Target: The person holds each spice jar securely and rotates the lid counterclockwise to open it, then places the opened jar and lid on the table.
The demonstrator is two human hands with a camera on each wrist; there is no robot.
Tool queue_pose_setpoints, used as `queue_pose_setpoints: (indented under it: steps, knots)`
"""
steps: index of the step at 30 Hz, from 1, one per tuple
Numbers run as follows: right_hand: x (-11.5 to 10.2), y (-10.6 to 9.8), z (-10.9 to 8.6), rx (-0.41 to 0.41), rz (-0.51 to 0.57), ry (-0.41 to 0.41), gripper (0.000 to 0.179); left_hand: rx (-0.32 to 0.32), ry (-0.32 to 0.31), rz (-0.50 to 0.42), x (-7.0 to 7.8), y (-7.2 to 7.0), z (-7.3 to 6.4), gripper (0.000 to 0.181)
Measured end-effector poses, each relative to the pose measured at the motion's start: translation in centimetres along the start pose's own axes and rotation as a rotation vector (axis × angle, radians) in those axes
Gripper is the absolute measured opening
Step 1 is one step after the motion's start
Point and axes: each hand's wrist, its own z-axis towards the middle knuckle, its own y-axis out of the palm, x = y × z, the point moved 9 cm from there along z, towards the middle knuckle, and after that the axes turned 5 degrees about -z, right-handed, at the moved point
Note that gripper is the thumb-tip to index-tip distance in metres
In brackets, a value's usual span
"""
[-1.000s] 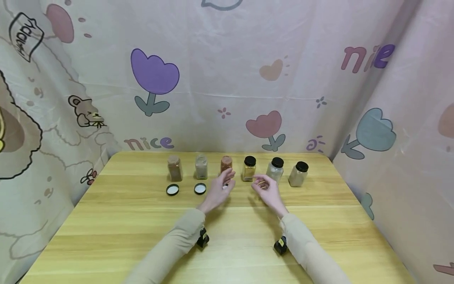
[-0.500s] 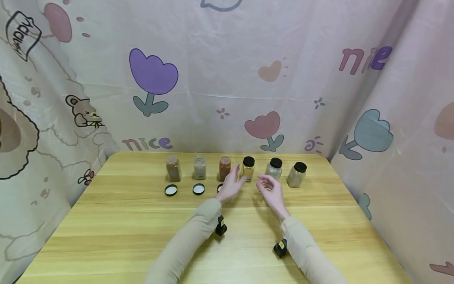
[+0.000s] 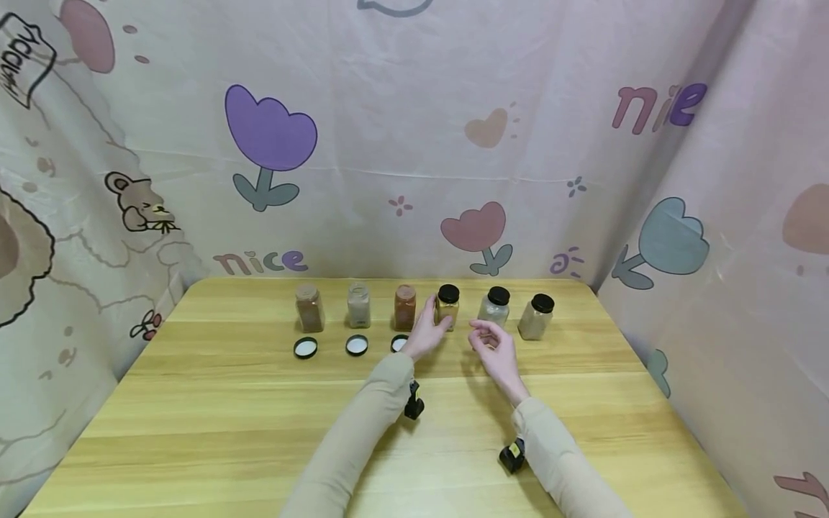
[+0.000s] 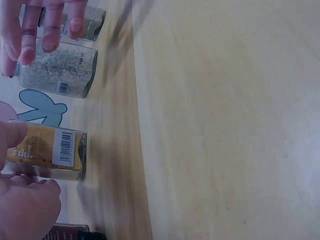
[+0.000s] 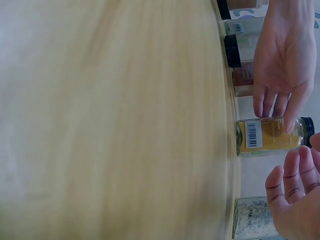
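My left hand (image 3: 427,332) holds the jar of yellow spice (image 3: 447,308), thumb on its near face and fingers along its left side. That jar stands upright and wears a black lid (image 3: 448,293); its barcode label (image 5: 254,134) shows in the right wrist view. My right hand (image 3: 496,352) hovers to the right with fingers loosely bent and nothing in them. Just behind it is a black-lidded jar of whitish grains (image 4: 57,67). A lidless jar of reddish-brown spice (image 3: 404,308) stands left of the yellow one. Its black lid (image 3: 398,344) lies upturned in front, partly behind my left hand.
Farther left stand two more lidless jars, one brown (image 3: 309,309) and one greyish (image 3: 359,307). Their lids, a left lid (image 3: 306,348) and a middle lid (image 3: 357,345), lie upturned before them. A black-lidded jar (image 3: 536,318) ends the row at right, near the patterned curtain (image 3: 388,144).
My left hand has moved right from in front of the reddish-brown jar to the yellow spice jar and taken hold of it. The right hand has shifted only slightly, staying in the air.
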Motion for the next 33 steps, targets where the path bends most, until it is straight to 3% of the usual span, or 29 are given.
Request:
queue_pose_setpoints:
  steps: [5, 13, 22, 33]
  knots:
    - [1.6, 0.0, 0.6, 0.031, 0.022, -0.022, 0.026, 0.03, 0.01, 0.019, -0.1, -0.1, 0.3, 0.068]
    - [1.7, 0.0, 0.5, 0.044, 0.044, -0.015, 0.025, 0.009, 0.003, 0.2, 0.0, 0.1, 0.0, 0.065]
    - [1.2, 0.5, 0.2, 0.007, 0.073, -0.013, 0.03, -0.072, 0.083, 0.265, 0.7, -0.2, -2.2, 0.059]
    - [0.1, 1.6, -0.7, -0.071, 0.085, -0.094, 0.037, -0.173, 0.147, 0.271, 0.7, -1.1, -5.0, 0.06]
